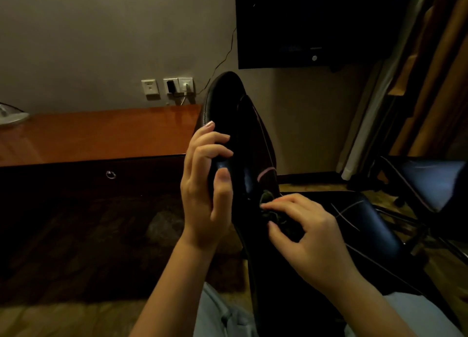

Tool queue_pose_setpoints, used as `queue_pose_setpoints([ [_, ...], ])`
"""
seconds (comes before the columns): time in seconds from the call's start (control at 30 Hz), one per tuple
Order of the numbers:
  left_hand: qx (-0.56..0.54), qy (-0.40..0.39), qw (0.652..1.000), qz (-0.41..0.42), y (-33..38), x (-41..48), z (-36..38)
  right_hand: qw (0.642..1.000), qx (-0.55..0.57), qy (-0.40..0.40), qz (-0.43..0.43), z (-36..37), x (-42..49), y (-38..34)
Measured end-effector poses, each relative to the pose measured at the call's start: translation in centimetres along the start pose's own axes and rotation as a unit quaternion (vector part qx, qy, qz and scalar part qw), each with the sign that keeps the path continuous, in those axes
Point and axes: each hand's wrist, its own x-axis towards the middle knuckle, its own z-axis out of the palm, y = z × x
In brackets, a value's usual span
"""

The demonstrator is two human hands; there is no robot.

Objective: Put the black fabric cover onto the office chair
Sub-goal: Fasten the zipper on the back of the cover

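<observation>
The black fabric cover [272, 211] is sitting as a small dark bunch at the middle of the glossy office chair [243, 139], and the right hand [311, 230] is pinching it. The left hand [202, 184] is gripping the chair's left edge. A wooden desk [101, 134] is standing left of the chair.

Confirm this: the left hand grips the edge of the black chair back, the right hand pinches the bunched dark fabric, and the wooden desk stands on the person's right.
No. The head view shows the wooden desk on the person's left, not right. The rest holds: left hand gripping the black chair back, right hand pinching the bunched dark fabric.
</observation>
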Motion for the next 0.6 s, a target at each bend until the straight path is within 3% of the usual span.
queue_pose_setpoints([
  [0.2, 0.000, -0.012, 1.000, -0.009, 0.1, 0.0, -0.2, 0.997, 0.046, 0.019, -0.059, 0.5, 2.1, -2.4],
  [0.6, -0.001, 0.003, 1.000, -0.006, 0.1, -0.1, -0.1, 1.000, -0.024, -0.012, 0.014, 0.5, -1.0, 0.0],
])
